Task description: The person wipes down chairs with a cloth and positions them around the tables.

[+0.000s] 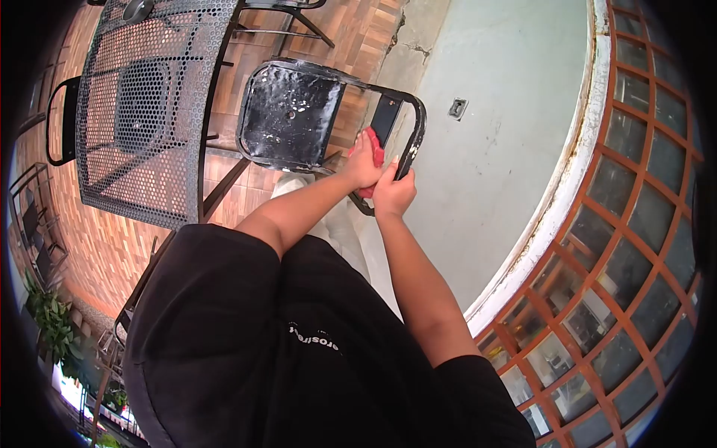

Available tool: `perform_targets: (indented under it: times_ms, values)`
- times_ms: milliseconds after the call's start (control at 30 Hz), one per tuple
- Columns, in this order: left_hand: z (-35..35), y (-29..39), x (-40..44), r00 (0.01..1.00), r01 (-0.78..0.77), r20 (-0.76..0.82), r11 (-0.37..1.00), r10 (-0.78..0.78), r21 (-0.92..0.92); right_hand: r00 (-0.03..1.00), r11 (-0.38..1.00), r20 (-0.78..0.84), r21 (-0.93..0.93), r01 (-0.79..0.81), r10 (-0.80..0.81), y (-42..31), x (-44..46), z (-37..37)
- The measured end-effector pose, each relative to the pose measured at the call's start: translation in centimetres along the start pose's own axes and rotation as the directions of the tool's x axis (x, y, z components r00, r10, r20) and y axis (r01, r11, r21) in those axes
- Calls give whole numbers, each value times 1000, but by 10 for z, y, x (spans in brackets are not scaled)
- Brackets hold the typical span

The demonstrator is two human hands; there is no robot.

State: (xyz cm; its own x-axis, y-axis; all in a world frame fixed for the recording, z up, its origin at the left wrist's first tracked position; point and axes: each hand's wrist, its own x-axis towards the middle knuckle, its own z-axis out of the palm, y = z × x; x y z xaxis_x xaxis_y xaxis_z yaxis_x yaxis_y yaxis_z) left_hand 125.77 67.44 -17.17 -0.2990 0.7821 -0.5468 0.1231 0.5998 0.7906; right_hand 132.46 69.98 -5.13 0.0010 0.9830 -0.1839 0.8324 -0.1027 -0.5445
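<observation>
Between the mesh table (187,172) and the pale green surface (508,172), I see a black chair (272,127), its long axis running crosswise, seat leftward, backrest pointing right. From the fingers, its seat lies ahead and left. The left hand (362,166), nearer that seat, bunches a red cloth (379,154) by the back panel (385,116); the right hand (394,196), just beside, curls around the chair's frame.

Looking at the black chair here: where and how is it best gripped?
Probably by the bent tube of its back, coming from the person's right, where the right hand holds it. The tube is slim and loops out past the back panel, leaving an open gap for fingers to wrap through. The broad, flat seat looks harder to close around.
</observation>
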Motion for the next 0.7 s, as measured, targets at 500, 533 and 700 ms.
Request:
perform_targets:
  times_ms: [500,533,700]
  values:
    - [15,-17,10,993,117,37,988,-114,-99,1000,1000,-4,-24,3,-3,2,-1,-2]
    - [26,-40,-11,985,161,85,974,-149,-157,1000,999,13,-29,-26,26,-1,-1,-5]
    - [47,-74,-66,973,231,72,929,-220,-289,1000,1000,9,-6,-8,8,-2,-2,-3]
